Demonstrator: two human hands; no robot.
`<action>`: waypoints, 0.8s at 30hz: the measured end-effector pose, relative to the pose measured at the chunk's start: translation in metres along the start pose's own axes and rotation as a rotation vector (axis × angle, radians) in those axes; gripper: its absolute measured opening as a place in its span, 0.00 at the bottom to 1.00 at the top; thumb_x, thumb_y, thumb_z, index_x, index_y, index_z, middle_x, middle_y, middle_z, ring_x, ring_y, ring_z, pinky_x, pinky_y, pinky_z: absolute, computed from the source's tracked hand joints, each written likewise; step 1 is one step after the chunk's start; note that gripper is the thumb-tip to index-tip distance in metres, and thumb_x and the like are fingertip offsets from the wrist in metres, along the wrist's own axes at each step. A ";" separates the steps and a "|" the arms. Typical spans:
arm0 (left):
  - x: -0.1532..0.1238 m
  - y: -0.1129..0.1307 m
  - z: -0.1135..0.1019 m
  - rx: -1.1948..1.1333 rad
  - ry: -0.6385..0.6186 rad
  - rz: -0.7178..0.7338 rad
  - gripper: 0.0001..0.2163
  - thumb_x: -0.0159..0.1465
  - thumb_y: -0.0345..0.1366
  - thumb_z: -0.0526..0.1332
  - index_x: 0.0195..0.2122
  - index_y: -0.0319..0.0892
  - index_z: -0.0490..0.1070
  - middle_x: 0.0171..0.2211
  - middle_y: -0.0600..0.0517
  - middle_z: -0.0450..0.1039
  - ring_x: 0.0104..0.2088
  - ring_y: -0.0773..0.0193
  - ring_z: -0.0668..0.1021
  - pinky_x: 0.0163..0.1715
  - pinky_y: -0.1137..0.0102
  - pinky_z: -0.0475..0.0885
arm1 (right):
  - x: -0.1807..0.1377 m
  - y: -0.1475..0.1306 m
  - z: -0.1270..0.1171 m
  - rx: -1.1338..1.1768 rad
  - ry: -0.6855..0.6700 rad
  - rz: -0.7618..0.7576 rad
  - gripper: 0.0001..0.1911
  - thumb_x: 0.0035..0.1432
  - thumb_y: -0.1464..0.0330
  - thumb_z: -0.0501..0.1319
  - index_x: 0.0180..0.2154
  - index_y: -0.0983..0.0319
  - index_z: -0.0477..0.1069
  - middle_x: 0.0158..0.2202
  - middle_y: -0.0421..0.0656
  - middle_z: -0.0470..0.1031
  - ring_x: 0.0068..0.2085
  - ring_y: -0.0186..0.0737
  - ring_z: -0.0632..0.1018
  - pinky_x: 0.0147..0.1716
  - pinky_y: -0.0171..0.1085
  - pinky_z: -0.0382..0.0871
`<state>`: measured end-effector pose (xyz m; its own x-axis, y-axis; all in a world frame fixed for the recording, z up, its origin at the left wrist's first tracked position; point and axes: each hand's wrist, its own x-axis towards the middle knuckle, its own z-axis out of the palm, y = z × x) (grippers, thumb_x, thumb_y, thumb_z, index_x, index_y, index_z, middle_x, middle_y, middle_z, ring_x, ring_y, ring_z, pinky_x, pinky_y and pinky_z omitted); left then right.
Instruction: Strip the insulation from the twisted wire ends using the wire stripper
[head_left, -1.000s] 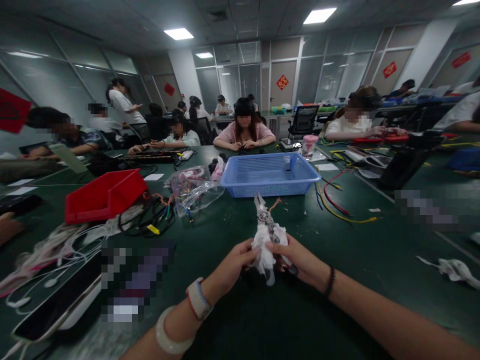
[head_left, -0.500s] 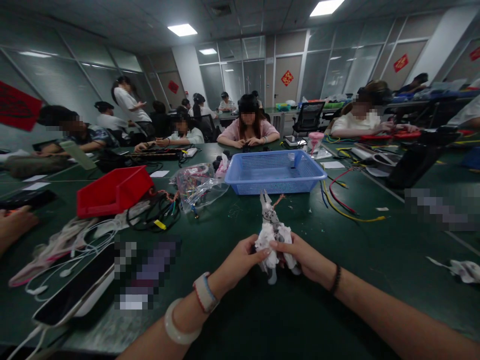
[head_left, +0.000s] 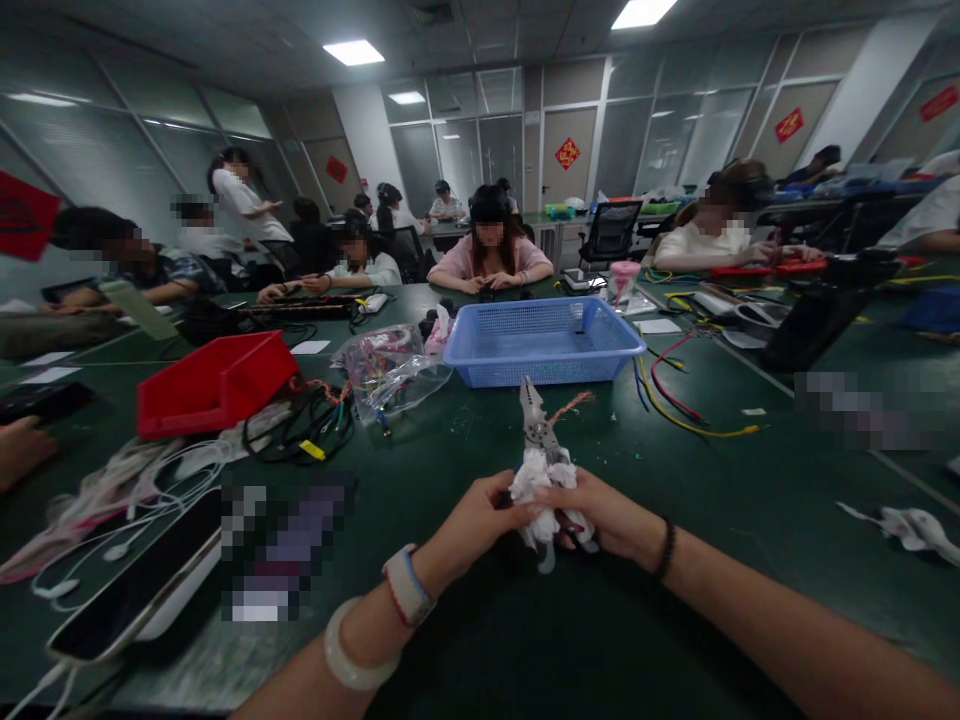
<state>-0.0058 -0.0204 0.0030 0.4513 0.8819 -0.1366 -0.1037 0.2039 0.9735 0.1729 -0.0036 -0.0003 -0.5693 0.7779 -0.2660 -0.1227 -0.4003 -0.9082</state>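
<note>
A pair of metal wire-stripper pliers (head_left: 535,420) points away from me over the green table, its handles wrapped in crumpled white tissue (head_left: 534,480). My left hand (head_left: 487,515) is closed around the left handle, thumb pressed on the tissue. My right hand (head_left: 604,505) grips the right handle, with its thumb reaching across the wrapping. Grey handle ends stick out below the tissue. Frayed copper strands (head_left: 574,404) show just right of the pliers' head; their other end is hidden. Most of my fingertips are out of sight under the handles.
Beyond the pliers stands a blue plastic basket (head_left: 544,372). Left of it lie a clear bag of wires (head_left: 386,375), a red bin (head_left: 217,385) and black cables. A phone (head_left: 139,580) with white cords is near left. Loose coloured wires (head_left: 667,400) lie right. Co-workers sit around.
The pliers' handles have come closer together, and the jaws are narrower. More of the copper strands shows. The whole view has shifted slightly, so the table things sit further left.
</note>
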 end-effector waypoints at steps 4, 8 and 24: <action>0.000 0.002 0.001 -0.047 0.014 0.004 0.18 0.54 0.43 0.70 0.42 0.39 0.76 0.36 0.49 0.76 0.34 0.63 0.76 0.38 0.68 0.69 | 0.001 0.001 0.000 0.040 0.035 -0.018 0.21 0.45 0.57 0.70 0.37 0.64 0.70 0.21 0.35 0.71 0.17 0.25 0.66 0.14 0.27 0.60; -0.001 0.002 0.002 -0.109 0.016 -0.035 0.18 0.53 0.46 0.70 0.40 0.38 0.77 0.32 0.51 0.75 0.31 0.66 0.74 0.34 0.72 0.67 | -0.001 0.001 -0.002 0.096 0.034 -0.074 0.22 0.42 0.61 0.72 0.39 0.64 0.73 0.29 0.39 0.76 0.26 0.29 0.74 0.25 0.29 0.69; 0.006 -0.003 -0.002 -0.066 0.219 -0.007 0.19 0.53 0.40 0.69 0.44 0.41 0.69 0.40 0.51 0.72 0.34 0.66 0.73 0.34 0.72 0.65 | -0.004 -0.001 0.009 0.114 0.064 -0.216 0.24 0.44 0.62 0.71 0.46 0.58 0.74 0.48 0.44 0.75 0.49 0.40 0.74 0.55 0.42 0.63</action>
<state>-0.0045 -0.0148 -0.0007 0.2502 0.9500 -0.1868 -0.1627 0.2315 0.9591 0.1684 -0.0108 0.0049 -0.4678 0.8789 -0.0932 -0.3289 -0.2710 -0.9046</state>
